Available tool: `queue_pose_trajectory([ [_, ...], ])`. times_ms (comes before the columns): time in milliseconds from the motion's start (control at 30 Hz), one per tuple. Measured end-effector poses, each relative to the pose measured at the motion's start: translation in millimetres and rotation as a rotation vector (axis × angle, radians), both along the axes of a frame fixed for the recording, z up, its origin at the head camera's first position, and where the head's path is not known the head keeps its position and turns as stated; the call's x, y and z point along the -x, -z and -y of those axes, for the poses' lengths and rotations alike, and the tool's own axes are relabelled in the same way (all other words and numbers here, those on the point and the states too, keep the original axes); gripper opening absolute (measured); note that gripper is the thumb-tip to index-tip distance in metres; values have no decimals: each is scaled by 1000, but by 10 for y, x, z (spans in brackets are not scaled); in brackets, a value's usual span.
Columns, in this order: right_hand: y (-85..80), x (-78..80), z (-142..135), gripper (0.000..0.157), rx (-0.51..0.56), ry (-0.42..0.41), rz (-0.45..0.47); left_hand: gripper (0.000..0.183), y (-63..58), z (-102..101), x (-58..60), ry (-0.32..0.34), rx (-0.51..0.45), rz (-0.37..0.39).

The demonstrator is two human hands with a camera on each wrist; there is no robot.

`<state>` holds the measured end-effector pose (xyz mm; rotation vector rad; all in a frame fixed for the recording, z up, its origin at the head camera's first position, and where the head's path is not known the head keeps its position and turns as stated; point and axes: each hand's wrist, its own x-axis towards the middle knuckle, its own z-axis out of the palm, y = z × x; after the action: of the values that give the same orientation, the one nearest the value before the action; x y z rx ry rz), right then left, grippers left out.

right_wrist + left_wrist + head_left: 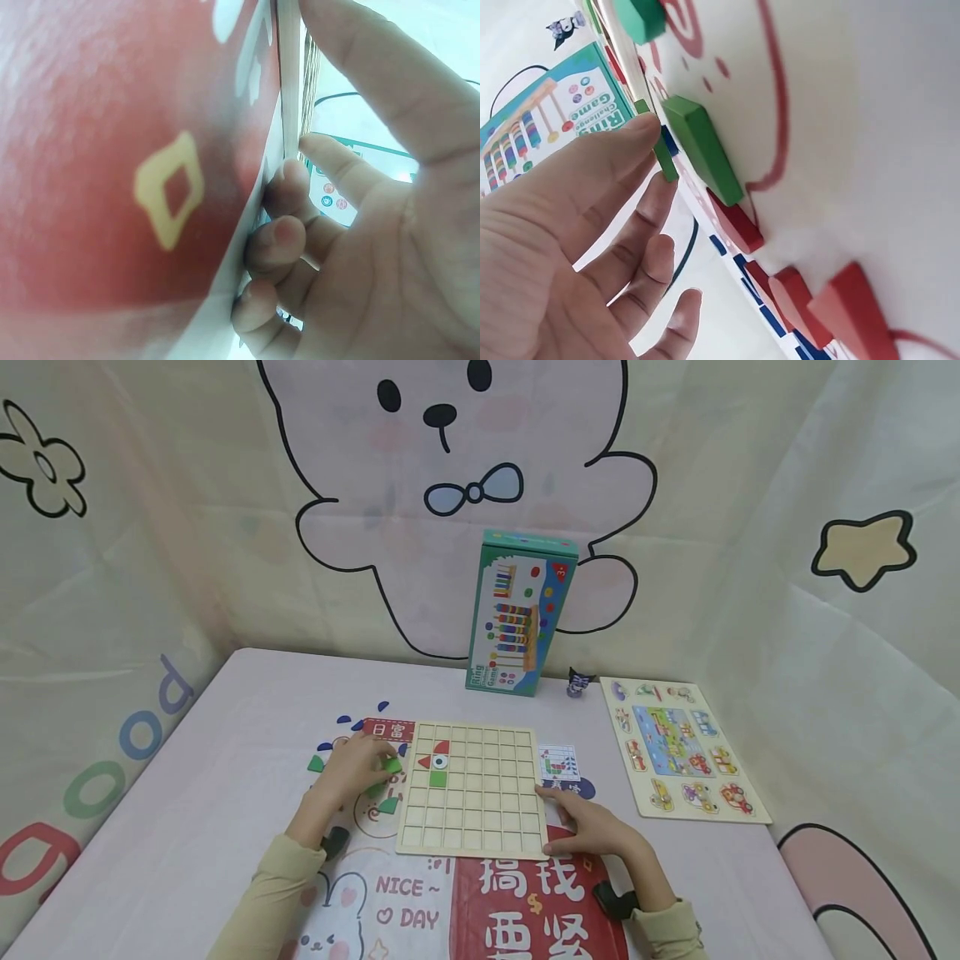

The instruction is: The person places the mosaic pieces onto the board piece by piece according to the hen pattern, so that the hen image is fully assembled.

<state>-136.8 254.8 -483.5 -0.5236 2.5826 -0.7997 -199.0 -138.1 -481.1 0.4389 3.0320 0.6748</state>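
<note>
A wooden grid board (480, 814) lies flat in front of me. On its upper left sit a red curved piece (442, 747), a small red triangle (425, 762), an eye tile (440, 762) and a green square (438, 779). My left hand (351, 774) is just left of the board, pinching a thin green piece (664, 156) between thumb and index finger, raised off the table. With thumb and fingers spread, my right hand (592, 824) touches the board's right edge and lower right corner. Below the left hand lies another green block (703, 150), with several red pieces (855, 311) nearby.
Blue pieces (343, 719) are scattered left of the board. A small pattern card (558, 762) lies at its right edge. Farther back stand a ring game box (517, 618) and a small dark figurine (577, 682). A picture puzzle board (682, 752) lies at the right.
</note>
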Motion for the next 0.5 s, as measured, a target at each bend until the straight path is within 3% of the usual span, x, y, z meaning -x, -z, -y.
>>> queue_pose_trajectory([
  [167, -2, -1, 3, 87, 1, 0, 8, 27, 2, -22, -15, 27, 7, -27],
  [500, -13, -1, 6, 87, -2, 1, 10, 29, -53, -79, -86, 80, -1, -7],
])
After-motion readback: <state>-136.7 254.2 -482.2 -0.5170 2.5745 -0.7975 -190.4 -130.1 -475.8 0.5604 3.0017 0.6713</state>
